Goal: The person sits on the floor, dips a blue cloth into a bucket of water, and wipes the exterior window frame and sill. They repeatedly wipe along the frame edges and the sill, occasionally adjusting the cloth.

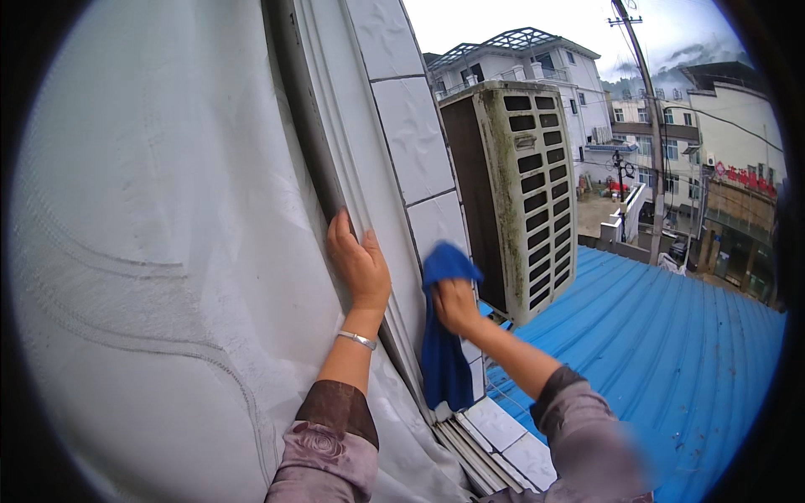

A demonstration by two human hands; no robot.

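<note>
My right hand is closed on a blue cloth and presses it to the white tiled wall just outside the window. The cloth's upper part bunches above the fingers, slightly blurred, and its lower part hangs down toward the sill. My left hand lies along the edge of the white window frame, fingers pointing up and thumb apart. A silver bracelet circles that wrist. Its palm is hidden.
A white curtain fills the left side. Outside, a stained air-conditioner unit stands close beyond my right hand, above a blue corrugated roof. Window tracks and a tiled ledge lie below. Buildings and a utility pole stand farther off.
</note>
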